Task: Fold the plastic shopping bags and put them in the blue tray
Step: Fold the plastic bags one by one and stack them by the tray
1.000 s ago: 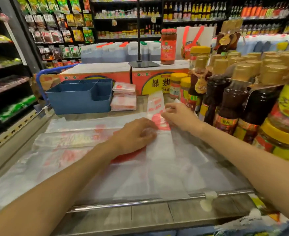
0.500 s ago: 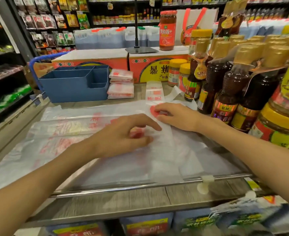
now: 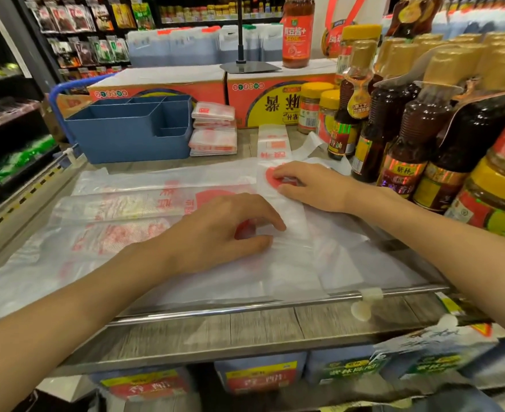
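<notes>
Far left of both hands, up-left of the left fingers, blue tray (image 3: 126,138) sits at the back of the bench (image 3: 245,328), w/ several compartments; nothing visible inside from this angle. Just right of the tray, touching or nearly touching its side, a stack of folded bags (image 3: 214,129), white w/ red print. In front of those, spread flat over most of the bench, unfolded plastic bags (image 3: 120,209) overlap, translucent w/ red lettering, running left from under the left hand. Left hand (image 3: 215,233) rests palm-down on the plastic near bench centre; fingers (image 3: 270,218) loosely spread and bent, tips pressing the bag being folded (image 3: 290,203), thumb apart from the index; no pinch seen. That bag lies as a long narrow strip running away from the person, its far end beyond the right hand, near the jars. Right hand (image 3: 310,185) lies just right and further back, also on the strip; fingers close together, pointing left, tips on a red printed circle. Cannot tell if plastic is caught under them. Right of the right fingers, very near the wrist, dark sauce bottles (image 3: 408,138) w/ gold caps stand crowded, yellow-lidded jars (image 3: 316,111) behind. Metal rail (image 3: 245,307) runs along the near bench edge, below both forearms.
</notes>
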